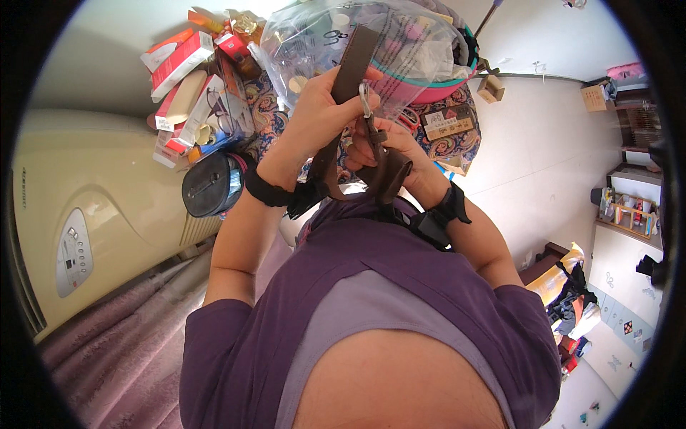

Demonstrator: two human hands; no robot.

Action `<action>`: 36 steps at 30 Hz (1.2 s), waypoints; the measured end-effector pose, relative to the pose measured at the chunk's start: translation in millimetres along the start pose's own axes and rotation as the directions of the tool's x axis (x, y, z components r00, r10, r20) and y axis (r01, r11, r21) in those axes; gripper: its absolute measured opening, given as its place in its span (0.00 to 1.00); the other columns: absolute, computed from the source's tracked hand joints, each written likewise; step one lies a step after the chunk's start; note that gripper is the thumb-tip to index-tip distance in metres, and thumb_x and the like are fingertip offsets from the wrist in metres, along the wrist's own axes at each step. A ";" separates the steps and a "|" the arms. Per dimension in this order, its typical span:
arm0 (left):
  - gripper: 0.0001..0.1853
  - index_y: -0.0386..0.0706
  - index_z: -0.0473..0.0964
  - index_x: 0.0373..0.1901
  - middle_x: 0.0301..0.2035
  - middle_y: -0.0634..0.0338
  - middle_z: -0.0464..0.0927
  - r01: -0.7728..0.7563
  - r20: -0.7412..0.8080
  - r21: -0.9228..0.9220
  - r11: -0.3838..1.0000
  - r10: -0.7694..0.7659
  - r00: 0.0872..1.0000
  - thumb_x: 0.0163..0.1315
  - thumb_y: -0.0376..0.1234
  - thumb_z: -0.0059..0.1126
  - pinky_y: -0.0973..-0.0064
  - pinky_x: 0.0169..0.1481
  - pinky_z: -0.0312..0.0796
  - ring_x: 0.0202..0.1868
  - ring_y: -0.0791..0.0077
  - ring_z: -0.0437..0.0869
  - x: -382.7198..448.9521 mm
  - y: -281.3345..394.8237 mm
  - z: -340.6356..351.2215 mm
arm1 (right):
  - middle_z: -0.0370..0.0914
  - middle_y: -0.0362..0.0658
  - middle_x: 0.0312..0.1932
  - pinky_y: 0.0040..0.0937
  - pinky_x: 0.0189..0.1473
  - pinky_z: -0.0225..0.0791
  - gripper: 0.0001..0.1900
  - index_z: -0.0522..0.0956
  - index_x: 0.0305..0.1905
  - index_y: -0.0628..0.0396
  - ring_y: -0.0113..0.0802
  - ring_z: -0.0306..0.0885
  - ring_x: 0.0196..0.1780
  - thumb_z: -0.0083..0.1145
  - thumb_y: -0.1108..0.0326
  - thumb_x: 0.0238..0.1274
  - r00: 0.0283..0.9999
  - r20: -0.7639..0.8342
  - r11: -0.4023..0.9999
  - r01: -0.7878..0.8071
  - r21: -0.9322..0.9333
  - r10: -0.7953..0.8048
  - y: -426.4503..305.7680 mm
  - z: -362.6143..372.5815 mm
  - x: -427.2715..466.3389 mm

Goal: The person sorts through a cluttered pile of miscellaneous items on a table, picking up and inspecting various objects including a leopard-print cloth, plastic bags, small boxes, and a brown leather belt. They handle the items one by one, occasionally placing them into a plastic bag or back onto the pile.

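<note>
A dark brown strap, apparently a leather belt [355,61], runs up through my left hand [332,104], with the thumb near a silver metal buckle [366,100]. My right hand [394,140] grips the brown leather part just below the buckle. More of the strap hangs in loops beneath both hands, close to my body. Behind the upper end of the strap lies a clear plastic bag [300,48] with printed writing, partly over a pink and teal basket [439,92]. Black bands are around both wrists.
Red and white boxes [182,64] and eyeglasses are heaped at the upper left. A black zipped case [206,185] lies below them, beside a cream appliance [107,177]. The paisley cloth [268,110] bears a flat brown box [449,122]. A small cardboard box [490,89] stands on the floor.
</note>
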State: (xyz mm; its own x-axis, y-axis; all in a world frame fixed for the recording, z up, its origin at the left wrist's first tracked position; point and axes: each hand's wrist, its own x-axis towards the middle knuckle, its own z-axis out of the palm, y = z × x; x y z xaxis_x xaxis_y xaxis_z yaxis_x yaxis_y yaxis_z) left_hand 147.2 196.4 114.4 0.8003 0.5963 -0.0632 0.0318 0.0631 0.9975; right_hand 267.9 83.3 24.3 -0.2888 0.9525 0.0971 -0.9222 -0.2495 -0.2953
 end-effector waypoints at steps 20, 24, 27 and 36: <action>0.14 0.38 0.72 0.45 0.34 0.59 0.80 0.061 -0.144 -0.482 0.874 -0.148 0.978 0.61 0.35 0.63 0.79 0.37 0.73 0.34 0.76 0.81 -14.3 -37.0 -11.5 | 0.80 0.39 0.36 0.22 0.37 0.74 0.09 0.79 0.45 0.59 0.23 0.78 0.34 0.57 0.72 0.61 0.926 -0.330 0.854 -0.017 -0.519 -0.182 -31.2 42.4 -9.5; 0.17 0.36 0.72 0.49 0.32 0.61 0.77 0.167 -0.042 -0.496 0.852 -0.216 0.975 0.62 0.35 0.60 0.78 0.30 0.70 0.29 0.76 0.78 -28.2 -48.1 -23.1 | 0.80 0.39 0.32 0.20 0.36 0.73 0.07 0.79 0.43 0.60 0.22 0.79 0.33 0.57 0.72 0.60 0.900 -0.343 0.719 -0.050 -0.694 -0.269 -33.5 53.0 -9.8; 0.19 0.34 0.71 0.52 0.31 0.62 0.75 0.145 -0.038 -0.717 0.682 -0.245 0.969 0.63 0.35 0.58 0.78 0.28 0.68 0.25 0.76 0.75 -47.1 -45.5 -15.5 | 0.80 0.38 0.32 0.18 0.35 0.71 0.06 0.79 0.41 0.61 0.19 0.77 0.33 0.56 0.74 0.60 0.880 -0.360 0.615 -0.104 -0.782 -0.310 -33.4 65.9 -8.7; 0.22 0.35 0.72 0.52 0.36 0.61 0.80 0.027 -0.248 -0.256 0.966 -0.093 0.964 0.55 0.28 0.63 0.83 0.34 0.70 0.30 0.82 0.77 -53.0 -28.4 4.0 | 0.80 0.36 0.26 0.18 0.33 0.67 0.07 0.81 0.36 0.63 0.16 0.74 0.31 0.60 0.70 0.58 0.866 -0.295 0.322 -0.167 -0.932 -0.404 -27.5 73.5 -4.7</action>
State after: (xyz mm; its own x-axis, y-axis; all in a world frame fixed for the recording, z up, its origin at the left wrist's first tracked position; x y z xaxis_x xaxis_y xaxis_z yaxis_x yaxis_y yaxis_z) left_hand 106.2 159.8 89.6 0.6206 0.7673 -0.1617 -0.1008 0.2825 0.9539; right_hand 275.8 72.8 101.8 0.1982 0.9771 -0.0773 -0.0096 -0.0770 -0.9970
